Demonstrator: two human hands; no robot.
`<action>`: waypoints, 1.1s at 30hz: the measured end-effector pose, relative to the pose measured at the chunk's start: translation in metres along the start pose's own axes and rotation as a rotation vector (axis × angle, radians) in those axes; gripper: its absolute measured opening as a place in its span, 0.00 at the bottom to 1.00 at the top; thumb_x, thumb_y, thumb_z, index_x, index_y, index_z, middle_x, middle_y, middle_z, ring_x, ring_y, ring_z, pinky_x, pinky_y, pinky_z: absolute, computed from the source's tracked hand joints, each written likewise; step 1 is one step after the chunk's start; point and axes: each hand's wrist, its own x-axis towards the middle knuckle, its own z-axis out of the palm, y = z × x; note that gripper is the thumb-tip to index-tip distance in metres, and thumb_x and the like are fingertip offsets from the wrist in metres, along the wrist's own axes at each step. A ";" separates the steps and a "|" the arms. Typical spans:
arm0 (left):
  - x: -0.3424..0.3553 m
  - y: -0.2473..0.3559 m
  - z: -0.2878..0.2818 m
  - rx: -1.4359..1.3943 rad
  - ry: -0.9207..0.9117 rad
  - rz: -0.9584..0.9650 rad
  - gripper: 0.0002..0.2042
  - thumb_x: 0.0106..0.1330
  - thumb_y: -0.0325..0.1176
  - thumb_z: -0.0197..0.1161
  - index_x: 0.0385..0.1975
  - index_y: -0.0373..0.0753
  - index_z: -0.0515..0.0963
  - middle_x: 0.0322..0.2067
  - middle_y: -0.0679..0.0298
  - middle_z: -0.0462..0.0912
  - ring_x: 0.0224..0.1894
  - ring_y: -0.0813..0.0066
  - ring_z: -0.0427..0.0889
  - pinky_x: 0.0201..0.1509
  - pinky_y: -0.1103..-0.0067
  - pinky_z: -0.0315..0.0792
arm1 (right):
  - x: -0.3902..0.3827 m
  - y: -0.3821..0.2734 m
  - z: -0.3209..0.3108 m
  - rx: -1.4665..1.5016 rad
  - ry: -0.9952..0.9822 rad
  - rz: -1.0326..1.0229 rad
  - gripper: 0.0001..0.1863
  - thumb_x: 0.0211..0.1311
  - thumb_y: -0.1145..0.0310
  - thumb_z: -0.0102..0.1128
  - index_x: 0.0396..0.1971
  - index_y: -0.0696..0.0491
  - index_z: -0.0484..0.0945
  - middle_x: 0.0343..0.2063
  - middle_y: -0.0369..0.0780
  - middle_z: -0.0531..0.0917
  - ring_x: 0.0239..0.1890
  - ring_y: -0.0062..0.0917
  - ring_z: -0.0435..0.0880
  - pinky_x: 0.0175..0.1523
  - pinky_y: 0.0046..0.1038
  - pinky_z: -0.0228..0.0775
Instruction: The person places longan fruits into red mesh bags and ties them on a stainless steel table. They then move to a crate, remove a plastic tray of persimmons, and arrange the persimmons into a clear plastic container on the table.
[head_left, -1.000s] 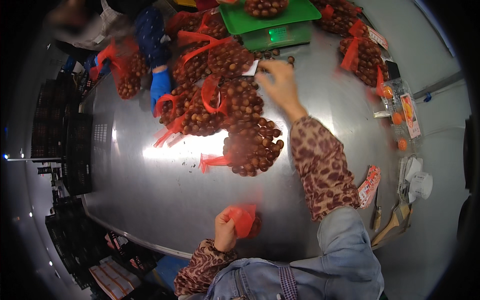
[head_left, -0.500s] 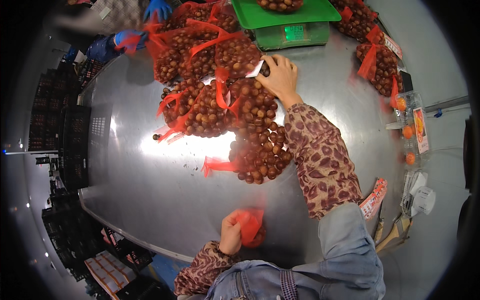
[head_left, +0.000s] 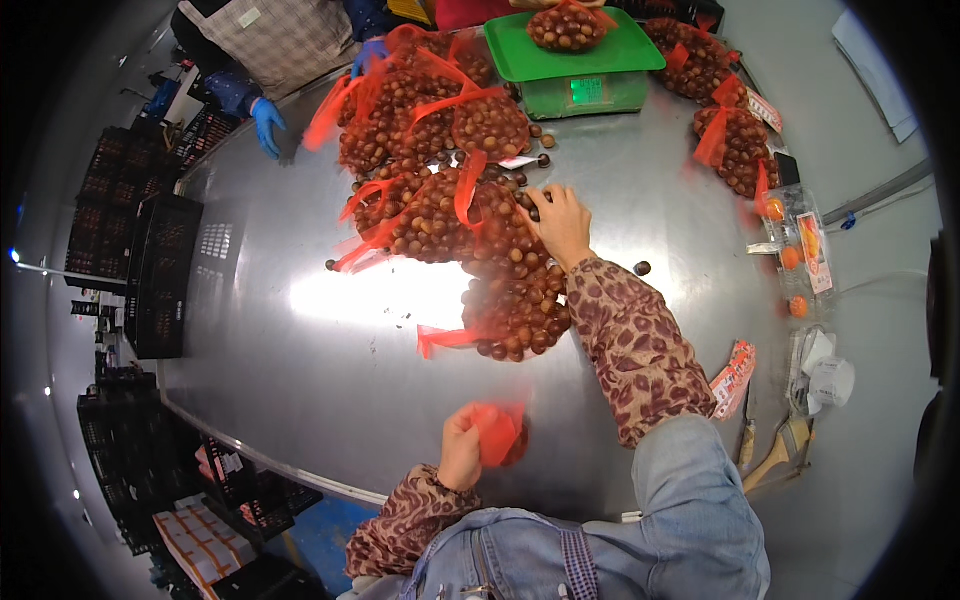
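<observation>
L hand [head_left: 462, 447] has its grip clamped on a red mesh bag [head_left: 500, 436] over the tabletop's [head_left: 270, 370] near side, while R hand [head_left: 562, 226] curls at loose brown nuts [head_left: 524, 201] beside filled bags [head_left: 430, 228], can't tell if that grip's closed, w/ green scale [head_left: 540, 98] beyond.

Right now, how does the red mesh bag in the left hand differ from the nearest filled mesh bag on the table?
The red mesh bag is gripped in the left hand; the filled mesh bag lies on the steel table with no hand on it. The red mesh bag shows mostly bunched mesh with a little dark brown; the filled mesh bag bulges with round brown nuts. Both have red mesh.
</observation>
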 end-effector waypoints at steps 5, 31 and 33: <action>-0.016 0.000 0.002 0.014 0.010 0.038 0.10 0.69 0.35 0.57 0.36 0.34 0.77 0.34 0.61 0.82 0.34 0.76 0.81 0.40 0.80 0.76 | -0.024 -0.015 -0.023 0.051 -0.231 0.043 0.27 0.47 0.63 0.70 0.50 0.40 0.72 0.40 0.38 0.71 0.35 0.35 0.80 0.35 0.37 0.74; -0.070 -0.010 -0.016 -0.200 0.023 0.102 0.07 0.70 0.34 0.54 0.38 0.37 0.76 0.29 0.67 0.78 0.29 0.78 0.79 0.32 0.81 0.76 | -0.138 -0.088 -0.084 1.285 -0.778 0.934 0.10 0.69 0.63 0.51 0.39 0.53 0.75 0.27 0.32 0.75 0.18 0.11 0.66 0.18 0.15 0.55; -0.067 0.001 -0.017 -0.230 0.058 0.078 0.08 0.69 0.32 0.55 0.39 0.35 0.77 0.32 0.64 0.82 0.30 0.77 0.80 0.32 0.82 0.76 | -0.140 -0.095 -0.104 1.534 -0.745 1.123 0.09 0.69 0.62 0.52 0.40 0.51 0.74 0.26 0.32 0.74 0.17 0.10 0.65 0.16 0.13 0.51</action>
